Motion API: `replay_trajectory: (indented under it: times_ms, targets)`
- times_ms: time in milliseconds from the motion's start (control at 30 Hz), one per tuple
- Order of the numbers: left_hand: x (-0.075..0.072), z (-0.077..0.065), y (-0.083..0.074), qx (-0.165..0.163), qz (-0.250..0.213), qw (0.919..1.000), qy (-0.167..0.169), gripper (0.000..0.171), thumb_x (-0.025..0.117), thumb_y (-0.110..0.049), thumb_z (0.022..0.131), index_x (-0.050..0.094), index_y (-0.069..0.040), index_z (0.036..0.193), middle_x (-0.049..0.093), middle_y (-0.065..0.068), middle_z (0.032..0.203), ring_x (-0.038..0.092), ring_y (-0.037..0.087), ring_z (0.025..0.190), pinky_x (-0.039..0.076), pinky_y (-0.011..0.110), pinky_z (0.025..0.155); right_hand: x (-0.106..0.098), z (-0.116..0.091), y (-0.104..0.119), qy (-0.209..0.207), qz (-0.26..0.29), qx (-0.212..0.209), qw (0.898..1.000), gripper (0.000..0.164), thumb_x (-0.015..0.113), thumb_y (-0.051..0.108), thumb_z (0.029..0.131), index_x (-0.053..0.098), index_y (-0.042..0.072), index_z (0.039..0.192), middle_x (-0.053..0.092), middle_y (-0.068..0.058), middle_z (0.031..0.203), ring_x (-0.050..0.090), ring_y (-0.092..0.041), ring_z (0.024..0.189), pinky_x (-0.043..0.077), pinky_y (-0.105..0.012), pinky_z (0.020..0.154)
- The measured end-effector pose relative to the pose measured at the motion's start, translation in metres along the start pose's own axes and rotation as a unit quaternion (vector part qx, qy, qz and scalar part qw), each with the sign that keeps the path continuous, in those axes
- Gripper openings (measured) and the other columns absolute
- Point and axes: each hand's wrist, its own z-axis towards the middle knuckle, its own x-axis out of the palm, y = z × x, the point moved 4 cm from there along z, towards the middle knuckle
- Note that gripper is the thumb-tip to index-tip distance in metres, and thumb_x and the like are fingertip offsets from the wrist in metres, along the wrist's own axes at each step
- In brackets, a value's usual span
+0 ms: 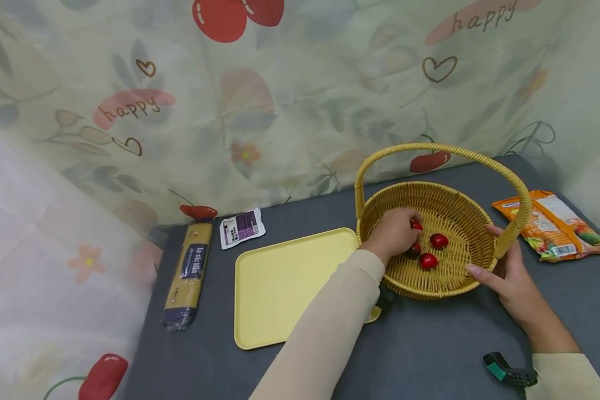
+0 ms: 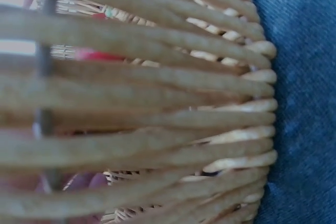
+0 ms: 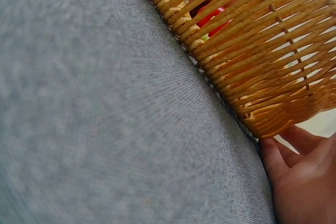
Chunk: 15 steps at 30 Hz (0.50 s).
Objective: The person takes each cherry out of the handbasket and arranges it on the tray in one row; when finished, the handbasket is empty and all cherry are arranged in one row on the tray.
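Note:
A round woven basket (image 1: 460, 222) with a tall arched handle stands on the dark table, holding several small, shiny red fruits (image 1: 428, 261). My left hand (image 1: 395, 230) reaches inside over its near-left rim, curled fingers pinching one red fruit (image 1: 416, 225). A darker one lies just below the fingertips. From the left wrist, the basket's weave (image 2: 157, 93) fills most of the view and largely hides that hand. At the basket's right side, my right hand (image 1: 512, 283) grips the rim near the handle's foot, thumb toward the front. The right wrist view shows fingers (image 3: 299, 140) against the basket's side.
Left of the basket lies a yellow tray (image 1: 275, 289), partly under my left forearm. Beyond it are a white-and-purple packet (image 1: 242, 228) and a long pasta pack (image 1: 190, 272). An orange bag (image 1: 555, 225) lies right of the basket. A printed curtain (image 1: 290, 111) closes off the back.

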Motion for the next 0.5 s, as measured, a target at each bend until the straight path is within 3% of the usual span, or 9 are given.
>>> replay_trajectory:
  times_ms: [233,500]
  targets:
    - [-0.010,-0.004,0.000,0.010,-0.110,0.9908,-0.079,0.022,0.082,-0.017,0.102,0.068,-0.021,0.118,0.060,-0.010,0.104,0.057,0.008,0.090,0.049,0.022,0.073,-0.002,0.000,0.001,-0.002,-0.003,0.001,1.000,0.086,0.060,-0.010,0.105,0.015,0.020,0.172,0.023,-0.022,0.159,0.047,-0.014,0.134,0.044,-0.011,0.096]
    - [-0.016,-0.012,0.001,0.050,-0.207,0.9706,-0.112,0.021,0.078,-0.016,0.104,0.075,-0.021,0.124,0.064,-0.014,0.103,0.059,0.006,0.086,0.051,0.020,0.071,0.000,-0.001,0.002,0.001,0.007,-0.003,1.000,0.085,0.059,-0.010,0.105,0.016,0.019,0.172,0.025,-0.022,0.158,0.050,-0.011,0.132,0.046,-0.012,0.095]
